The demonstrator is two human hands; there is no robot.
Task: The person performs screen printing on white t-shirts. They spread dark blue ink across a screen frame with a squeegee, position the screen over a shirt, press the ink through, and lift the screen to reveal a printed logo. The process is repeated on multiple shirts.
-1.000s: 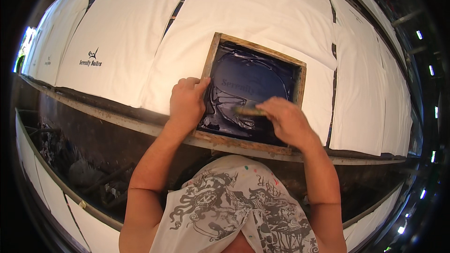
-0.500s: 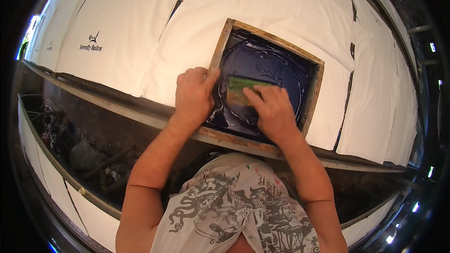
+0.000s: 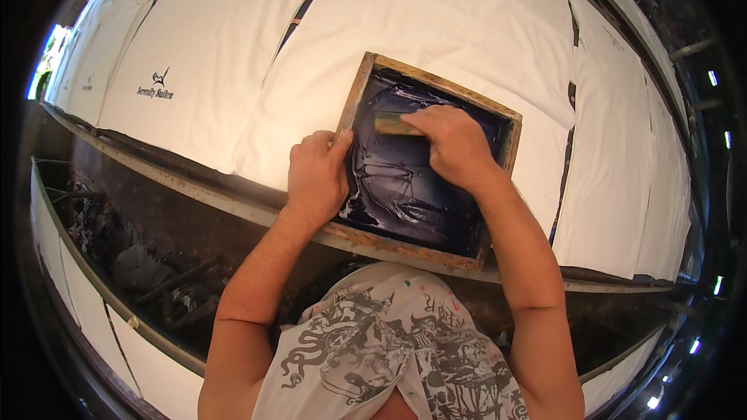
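Observation:
A wooden-framed screen (image 3: pixel 359 82) lies tilted on white cloth (image 3: pixel 202 47), its inside spread with thick, glossy dark blue ink (image 3: pixel 397 198). My left hand (image 3: pixel 317 175) grips the left side of the frame, with the thumb along the rail. My right hand (image 3: pixel 459 148) is closed on a squeegee (image 3: pixel 391 123) with a greenish, stained body, held over the upper part of the ink. The squeegee's far end is partly covered by my fingers.
More white cloths (image 3: pixel 607 148) lie side by side along the long table, some with small dark prints (image 3: pixel 156 82). The table's metal edge (image 3: pixel 171 167) runs in front of me. Below it is a dark gap (image 3: pixel 156 272) with clutter, and another cloth-covered strip (image 3: pixel 62 264) curves past at the lower left.
My right hand and the squeegee have travelled from the lower part of the screen up to its upper part, leaving streaks in the ink. My left hand still grips the frame.

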